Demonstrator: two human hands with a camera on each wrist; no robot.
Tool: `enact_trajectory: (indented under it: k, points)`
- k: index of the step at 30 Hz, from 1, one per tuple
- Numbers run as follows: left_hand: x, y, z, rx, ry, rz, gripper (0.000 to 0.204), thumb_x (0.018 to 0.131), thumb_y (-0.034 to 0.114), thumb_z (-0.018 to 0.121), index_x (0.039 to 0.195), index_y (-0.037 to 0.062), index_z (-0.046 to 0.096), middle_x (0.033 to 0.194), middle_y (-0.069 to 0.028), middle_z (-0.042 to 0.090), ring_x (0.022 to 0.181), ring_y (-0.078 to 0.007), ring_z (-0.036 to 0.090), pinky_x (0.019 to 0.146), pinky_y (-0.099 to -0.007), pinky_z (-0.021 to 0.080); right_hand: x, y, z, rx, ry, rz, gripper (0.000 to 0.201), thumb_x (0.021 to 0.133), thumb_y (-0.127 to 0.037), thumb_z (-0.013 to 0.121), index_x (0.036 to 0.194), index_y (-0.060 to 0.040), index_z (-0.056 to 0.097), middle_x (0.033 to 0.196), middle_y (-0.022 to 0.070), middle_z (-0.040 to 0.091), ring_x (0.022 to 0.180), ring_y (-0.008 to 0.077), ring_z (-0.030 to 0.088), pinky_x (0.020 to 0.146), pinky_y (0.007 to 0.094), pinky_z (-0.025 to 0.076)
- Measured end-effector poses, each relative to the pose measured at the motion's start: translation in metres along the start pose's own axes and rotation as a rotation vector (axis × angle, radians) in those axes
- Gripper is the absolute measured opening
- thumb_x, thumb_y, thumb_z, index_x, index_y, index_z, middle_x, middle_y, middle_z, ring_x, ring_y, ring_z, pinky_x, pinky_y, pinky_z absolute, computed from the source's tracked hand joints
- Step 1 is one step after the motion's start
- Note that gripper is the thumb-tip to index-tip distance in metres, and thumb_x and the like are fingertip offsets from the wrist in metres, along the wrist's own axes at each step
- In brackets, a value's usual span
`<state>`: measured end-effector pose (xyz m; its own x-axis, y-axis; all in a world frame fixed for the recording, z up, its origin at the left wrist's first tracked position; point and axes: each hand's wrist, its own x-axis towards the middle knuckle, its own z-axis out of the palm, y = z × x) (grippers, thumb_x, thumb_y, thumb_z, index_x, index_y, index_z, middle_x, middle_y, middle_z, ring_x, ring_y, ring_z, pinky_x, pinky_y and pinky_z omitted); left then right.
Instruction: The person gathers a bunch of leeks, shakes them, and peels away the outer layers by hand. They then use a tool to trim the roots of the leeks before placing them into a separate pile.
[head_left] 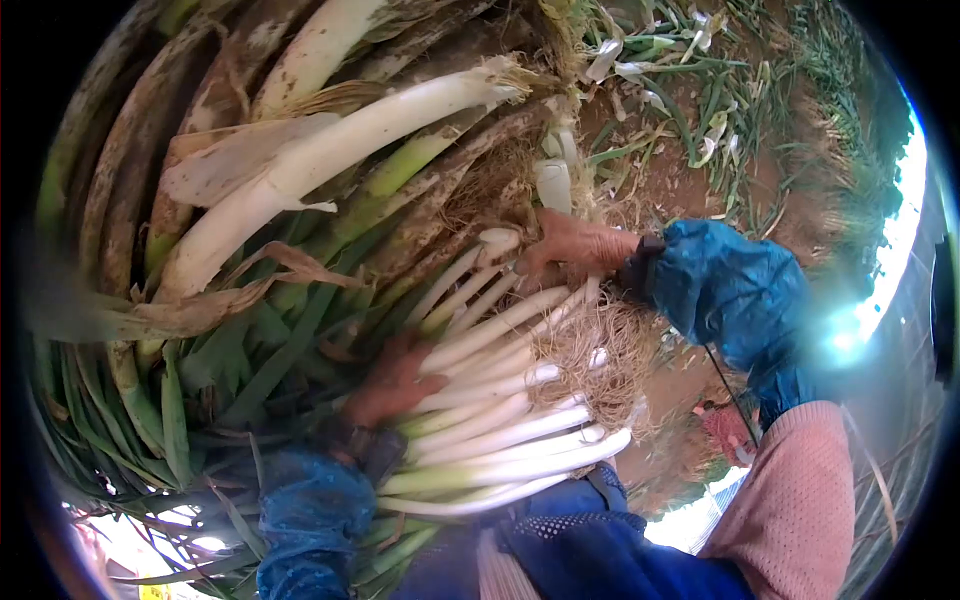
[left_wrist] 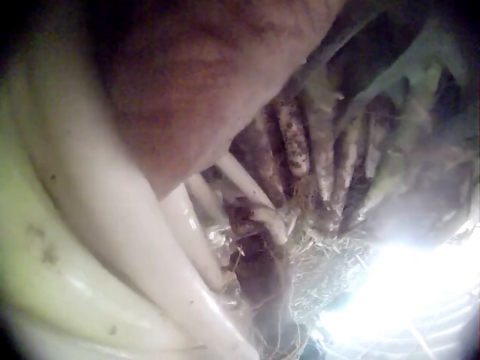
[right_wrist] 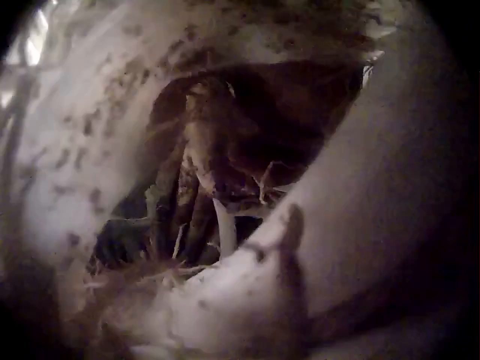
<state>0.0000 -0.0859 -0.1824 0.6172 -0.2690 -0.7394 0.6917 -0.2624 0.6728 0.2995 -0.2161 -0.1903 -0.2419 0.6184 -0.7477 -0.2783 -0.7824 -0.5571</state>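
Resting on the white leeks [head_left: 525, 464], the left hand [head_left: 390, 385] has its fingers parted; the right hand [head_left: 575, 245] reaches to their root ends, though whether it pinches one I cannot tell. The leeks lie side by side, shaggy roots [head_left: 600, 365] to the right, soil-marked stalks [head_left: 120, 190] beyond. Evening up the bunch seems the step in hand; the next move likely calls for drawing stray root ends level, lightly.
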Motion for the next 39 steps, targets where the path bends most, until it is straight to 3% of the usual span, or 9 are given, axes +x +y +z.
enact_trajectory:
  k: [8, 17, 22, 27, 30, 32, 35, 37, 39]
  points:
    - [0.0, 0.001, -0.003, -0.073, 0.053, -0.134, 0.098, 0.075, 0.044, 0.064, 0.139, -0.0049, 0.009, 0.145, -0.0255, 0.009, 0.136, -0.0359, 0.007, 0.111, -0.038, 0.007, 0.008, 0.004, 0.0, 0.062, 0.009, 0.137, 0.04, 0.076, -0.023, 0.068, 0.106, 0.0018, 0.058, 0.094, 0.0091, 0.063, 0.078, 0.0151, 0.057, 0.069, 0.0289, 0.048]
    - [0.025, 0.014, -0.011, -0.083, 0.021, -0.103, 0.08, 0.07, 0.034, 0.07, 0.13, -0.0044, 0.034, 0.129, -0.026, 0.04, 0.121, -0.0362, 0.037, 0.102, -0.0393, 0.028, -0.032, -0.016, 0.012, -0.809, -0.195, 0.073, 0.028, 0.075, -0.02, 0.058, 0.095, -0.0001, 0.059, 0.079, 0.0215, 0.06, 0.067, 0.0282, 0.061, 0.059, 0.0391, 0.048]
    - [0.021, 0.018, -0.011, -0.073, 0.024, -0.056, 0.066, 0.071, 0.039, 0.067, 0.114, -0.0058, 0.046, 0.114, -0.0275, 0.046, 0.108, -0.0369, 0.044, 0.093, -0.0396, 0.035, -0.084, 0.03, -0.075, -1.107, 0.418, -0.024, 0.025, 0.077, -0.019, 0.058, 0.099, -0.0092, 0.062, 0.081, 0.0146, 0.063, 0.072, 0.0328, 0.06, 0.063, 0.0409, 0.049]
    - [0.024, 0.018, -0.011, -0.064, 0.007, -0.094, 0.06, 0.07, 0.039, 0.068, 0.105, -0.0056, 0.05, 0.109, -0.0262, 0.05, 0.103, -0.0353, 0.049, 0.088, -0.0397, 0.038, -0.226, 0.037, -0.24, -1.528, 0.843, 0.615, 0.055, 0.082, -0.04, 0.06, 0.123, -0.0076, 0.045, 0.094, 0.0209, 0.057, 0.084, 0.0367, 0.058, 0.068, 0.0424, 0.047]
    - [0.025, 0.015, -0.004, -0.101, 0.041, -0.097, 0.058, 0.07, 0.04, 0.067, 0.102, -0.0053, 0.052, 0.104, -0.0248, 0.053, 0.098, -0.0353, 0.052, 0.085, -0.04, 0.04, -0.206, 0.049, -0.217, -1.528, 0.882, 0.363, 0.07, 0.079, -0.047, 0.061, 0.129, -0.0037, 0.036, 0.104, 0.0267, 0.055, 0.087, 0.0351, 0.059, 0.07, 0.0419, 0.048]
    - [0.025, 0.006, -0.001, -0.017, 0.069, -0.07, 0.057, 0.07, 0.041, 0.067, 0.1, -0.005, 0.053, 0.101, -0.0244, 0.055, 0.095, -0.0358, 0.053, 0.084, -0.0401, 0.041, -0.135, 0.033, -0.177, -0.853, 0.594, 0.652, 0.062, 0.077, -0.057, 0.057, 0.09, 0.0034, 0.064, 0.086, 0.0216, 0.062, 0.081, 0.0295, 0.061, 0.066, 0.04, 0.05]
    - [0.034, -0.034, 0.028, -0.185, 0.14, -0.059, 0.056, 0.068, 0.04, 0.069, 0.1, -0.004, 0.053, 0.099, -0.0245, 0.055, 0.093, -0.0359, 0.054, 0.082, -0.0399, 0.042, -0.067, 0.01, -0.066, -0.255, 0.336, 0.433, 0.055, 0.076, -0.036, 0.064, 0.114, 0.0012, 0.054, 0.088, 0.0144, 0.062, 0.075, 0.0244, 0.058, 0.064, 0.0344, 0.049]
    - [0.031, -0.003, 0.009, -0.25, 0.071, -0.108, 0.057, 0.068, 0.039, 0.07, 0.101, -0.0041, 0.053, 0.1, -0.0242, 0.056, 0.094, -0.0354, 0.055, 0.083, -0.039, 0.042, -0.044, 0.05, -0.034, -0.28, 0.358, 0.123, 0.037, 0.076, -0.03, 0.063, 0.11, -0.0133, 0.061, 0.082, 0.0096, 0.062, 0.072, 0.021, 0.059, 0.061, 0.0337, 0.049]
    - [0.027, 0.009, 0.0, -0.209, 0.005, -0.159, 0.058, 0.067, 0.038, 0.071, 0.103, -0.0042, 0.053, 0.101, -0.0239, 0.056, 0.096, -0.0348, 0.055, 0.084, -0.038, 0.042, -0.058, 0.089, -0.063, -0.959, 0.485, -0.034, 0.032, 0.076, -0.028, 0.063, 0.104, -0.0131, 0.062, 0.081, 0.0098, 0.063, 0.072, 0.0237, 0.061, 0.062, 0.0359, 0.05]
